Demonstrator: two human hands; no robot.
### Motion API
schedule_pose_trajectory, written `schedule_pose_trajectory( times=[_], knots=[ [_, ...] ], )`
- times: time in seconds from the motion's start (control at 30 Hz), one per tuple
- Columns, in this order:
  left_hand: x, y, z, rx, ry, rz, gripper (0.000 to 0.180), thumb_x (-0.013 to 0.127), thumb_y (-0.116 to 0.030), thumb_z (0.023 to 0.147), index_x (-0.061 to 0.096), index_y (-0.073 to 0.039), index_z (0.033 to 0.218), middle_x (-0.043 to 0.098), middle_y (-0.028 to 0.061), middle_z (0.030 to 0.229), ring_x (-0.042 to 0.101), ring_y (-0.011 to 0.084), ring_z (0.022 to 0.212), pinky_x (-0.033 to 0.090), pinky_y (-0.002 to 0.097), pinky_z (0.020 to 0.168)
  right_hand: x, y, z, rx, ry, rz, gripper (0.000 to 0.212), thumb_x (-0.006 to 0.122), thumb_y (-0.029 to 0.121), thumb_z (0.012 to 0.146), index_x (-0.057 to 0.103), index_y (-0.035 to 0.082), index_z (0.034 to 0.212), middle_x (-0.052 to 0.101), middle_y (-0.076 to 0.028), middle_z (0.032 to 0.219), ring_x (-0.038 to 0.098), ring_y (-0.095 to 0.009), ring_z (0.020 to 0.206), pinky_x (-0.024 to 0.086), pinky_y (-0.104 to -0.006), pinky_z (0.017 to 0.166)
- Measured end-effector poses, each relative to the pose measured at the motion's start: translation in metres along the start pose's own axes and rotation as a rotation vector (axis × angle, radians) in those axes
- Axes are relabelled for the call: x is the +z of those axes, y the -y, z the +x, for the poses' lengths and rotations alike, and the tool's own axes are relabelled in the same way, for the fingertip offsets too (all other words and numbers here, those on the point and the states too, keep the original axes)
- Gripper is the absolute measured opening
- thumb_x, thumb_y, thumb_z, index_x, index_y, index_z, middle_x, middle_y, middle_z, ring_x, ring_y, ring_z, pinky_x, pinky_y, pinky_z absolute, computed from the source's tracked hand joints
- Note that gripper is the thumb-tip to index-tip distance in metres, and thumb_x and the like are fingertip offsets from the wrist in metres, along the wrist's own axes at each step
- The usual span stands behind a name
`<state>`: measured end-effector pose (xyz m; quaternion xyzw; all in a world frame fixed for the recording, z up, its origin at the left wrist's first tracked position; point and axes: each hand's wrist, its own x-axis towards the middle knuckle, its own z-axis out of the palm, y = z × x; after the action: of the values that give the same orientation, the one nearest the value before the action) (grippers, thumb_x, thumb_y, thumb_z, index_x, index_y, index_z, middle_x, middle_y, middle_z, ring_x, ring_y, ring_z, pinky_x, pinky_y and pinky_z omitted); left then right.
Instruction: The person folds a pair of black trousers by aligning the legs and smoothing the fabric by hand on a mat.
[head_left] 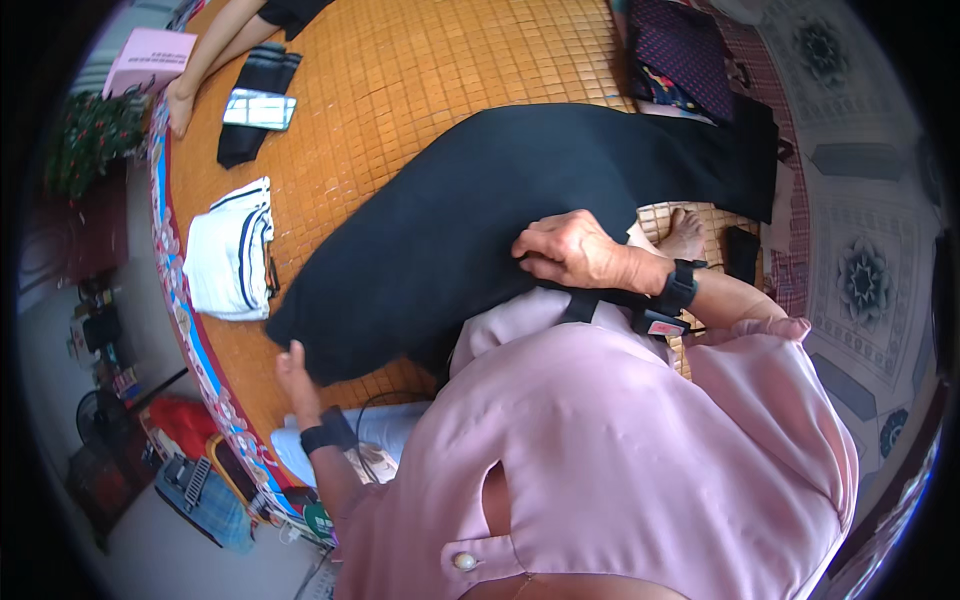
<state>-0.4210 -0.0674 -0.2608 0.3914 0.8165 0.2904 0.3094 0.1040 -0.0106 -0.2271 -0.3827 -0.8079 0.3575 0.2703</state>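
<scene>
Nearest is the person's pink shirt (620, 450), its lower front close to the black cloth (450, 230), so a lean forward could trap the cloth's near edge under the body. At the near left, the left hand (297, 380) is at the cloth's left end with its fingers close together; whether they grip the edge I cannot tell, and a loose hold there could let that corner slip and crease. A thin cable (365, 440) loops just right of that wrist and might snag if the arm swings wide. Farther on, near the middle, the right hand (568, 248) lies over the cloth, fingers curled in narrow; whether a fold is pinched beneath them is hidden. Pulling from there alone could skew the cloth, which stretches across the mat (370, 70) from near left to far right. A bare foot (685, 235) right of that hand is close enough to pin the cloth if it shifts. Left of the cloth's left end, just beside it, sits a folded white garment (230, 250), which a leftward sweep could knock askew. At the far right, a dotted purple cloth (685, 55) lies close by, and a tug could disturb it.
</scene>
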Motion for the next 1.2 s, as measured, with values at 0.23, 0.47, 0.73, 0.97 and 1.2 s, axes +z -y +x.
schedule_pose_trajectory(
  times=[0.23, 0.47, 0.73, 0.97, 1.2],
  knots=[
    [0.088, -0.055, -0.012, 0.287, -0.130, 0.169, 0.037, 0.062, -0.001, 0.081, 0.049, 0.003, 0.115, 0.054, 0.0150, 0.112, 0.053, 0.0234, 0.105, 0.042, 0.0319, 0.091, -0.076, -0.027, 0.059, 0.195, -0.219, 0.337, 0.008, 0.058, 0.007, 0.083, 0.059, 0.004, 0.090, 0.063, -0.004, 0.078, 0.061, -0.013, 0.073, 0.051, -0.0270, 0.067],
    [0.167, -0.270, -0.093, 0.662, 0.495, -0.097, 0.026, 0.059, -0.003, 0.083, 0.058, -0.001, 0.108, 0.062, 0.0110, 0.103, 0.060, 0.0140, 0.082, 0.048, 0.0264, 0.075, -0.180, -0.059, 0.169, 0.080, -0.719, 1.631, 0.006, 0.057, 0.013, 0.085, 0.057, 0.008, 0.088, 0.059, -0.002, 0.074, 0.057, -0.012, 0.060, 0.045, -0.0238, 0.050],
    [0.208, -0.311, -0.114, 0.912, 0.781, 0.135, 0.025, 0.060, -0.009, 0.082, 0.056, -0.002, 0.106, 0.060, 0.0131, 0.095, 0.060, 0.0259, 0.087, 0.048, 0.0314, 0.075, -0.167, -0.050, 0.144, 0.180, -0.745, 1.569, 0.008, 0.058, 0.012, 0.084, 0.055, 0.004, 0.083, 0.059, -0.007, 0.067, 0.054, -0.011, 0.055, 0.043, -0.0208, 0.050],
    [0.236, -0.210, -0.100, 0.842, 0.808, 0.332, 0.028, 0.062, -0.007, 0.077, 0.057, -0.001, 0.104, 0.057, 0.0122, 0.095, 0.059, 0.0242, 0.082, 0.048, 0.0310, 0.071, -0.142, -0.178, -0.053, 0.805, -0.829, 0.940, 0.016, 0.061, 0.019, 0.085, 0.059, 0.006, 0.095, 0.060, -0.002, 0.080, 0.057, -0.007, 0.067, 0.043, -0.0178, 0.056],
    [0.233, -0.192, -0.109, 0.583, 0.792, 0.396, 0.030, 0.067, -0.008, 0.074, 0.058, -0.003, 0.102, 0.057, 0.0087, 0.082, 0.056, 0.0195, 0.071, 0.047, 0.0316, 0.066, -0.161, -0.241, -0.233, 1.342, -1.040, -0.290, 0.048, 0.067, 0.029, 0.073, 0.059, 0.001, 0.111, 0.063, -0.016, 0.107, 0.058, -0.028, 0.103, 0.044, -0.0340, 0.088]
  ],
)
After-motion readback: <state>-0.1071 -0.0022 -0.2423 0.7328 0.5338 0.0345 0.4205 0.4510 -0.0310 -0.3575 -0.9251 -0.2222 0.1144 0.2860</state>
